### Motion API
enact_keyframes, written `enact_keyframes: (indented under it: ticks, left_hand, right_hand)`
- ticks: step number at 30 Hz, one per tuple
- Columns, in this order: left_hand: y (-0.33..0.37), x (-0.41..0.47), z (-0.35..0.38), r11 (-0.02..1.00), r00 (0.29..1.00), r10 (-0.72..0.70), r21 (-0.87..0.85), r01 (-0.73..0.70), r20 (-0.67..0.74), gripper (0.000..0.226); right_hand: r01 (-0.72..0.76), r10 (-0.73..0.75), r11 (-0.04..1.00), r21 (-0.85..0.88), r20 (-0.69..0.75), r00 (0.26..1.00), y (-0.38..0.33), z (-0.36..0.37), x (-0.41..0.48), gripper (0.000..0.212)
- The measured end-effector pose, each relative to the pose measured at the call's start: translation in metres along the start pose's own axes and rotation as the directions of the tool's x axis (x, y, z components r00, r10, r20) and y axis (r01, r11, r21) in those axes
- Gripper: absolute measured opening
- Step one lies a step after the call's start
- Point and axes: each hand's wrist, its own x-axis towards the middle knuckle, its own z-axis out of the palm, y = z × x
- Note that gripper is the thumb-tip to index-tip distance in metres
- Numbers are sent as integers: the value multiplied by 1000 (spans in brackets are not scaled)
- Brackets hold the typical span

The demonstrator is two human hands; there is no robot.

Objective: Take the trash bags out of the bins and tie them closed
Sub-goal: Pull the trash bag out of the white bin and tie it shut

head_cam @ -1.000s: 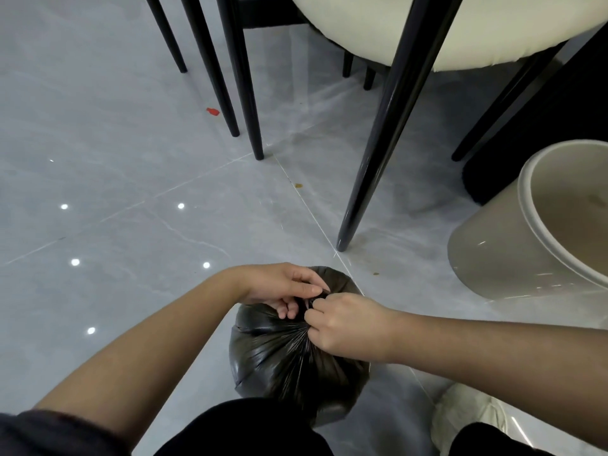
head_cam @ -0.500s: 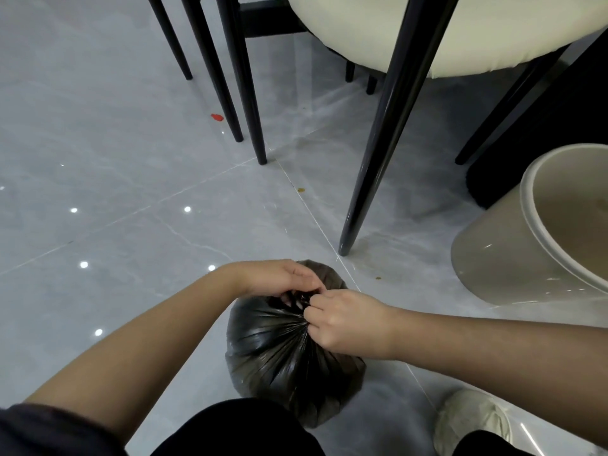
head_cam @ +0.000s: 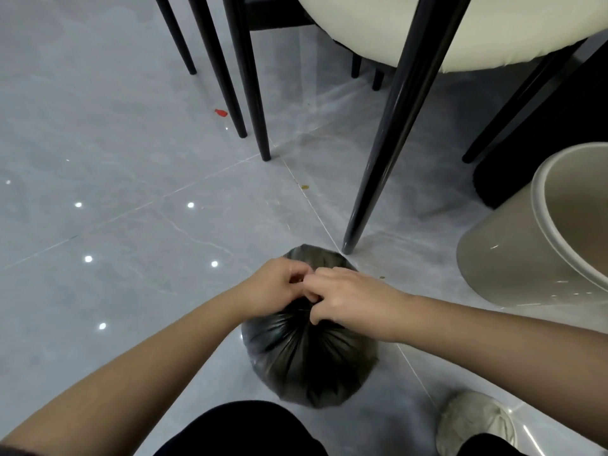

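A full black trash bag (head_cam: 309,360) sits on the grey tiled floor right in front of me, its plastic gathered into pleats at the top. My left hand (head_cam: 274,286) and my right hand (head_cam: 345,297) meet over that gathered neck, fingers pinched on the bag's top; the neck itself is hidden under them. A beige bin (head_cam: 513,255) stands at the right edge with no bag in it.
Black chair legs (head_cam: 385,143) and a cream seat (head_cam: 437,24) stand just beyond the bag. More thin legs (head_cam: 245,77) rise at top centre. A red scrap (head_cam: 221,112) lies on the floor. My white shoe (head_cam: 473,422) shows at bottom right.
Both hands have shifted a little on the bag's neck, the right hand now lying more over the top. The bag stays in the same spot on the floor.
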Motion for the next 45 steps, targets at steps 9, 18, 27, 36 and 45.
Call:
enact_keyframes:
  ticks: [9, 18, 27, 36, 45]
  left_hand:
    - [-2, -15, 28, 992, 924, 121, 87, -96, -364, 15]
    - [9, -20, 32, 982, 849, -168, -161, 99, -501, 15]
    - [10, -18, 29, 989, 886, -112, -133, 57, -450, 14]
    - [15, 0, 18, 748, 780, -535, -610, 260, -324, 12]
    - [19, -1, 5, 716, 762, -588, -613, 333, -273, 6]
  right_hand:
    - [-329, 358, 706, 627, 85, 930, 6, -2, 7, 19]
    - [-318, 735, 246, 915, 38, 677, -6, 34, -2, 27]
    - [-284, 771, 90, 955, 114, 627, -10, 37, 4, 16]
    - [-284, 950, 160, 945, -69, 303, -28, 46, 24, 17]
    - [-285, 934, 296, 911, -214, 287, -29, 54, 30, 20]
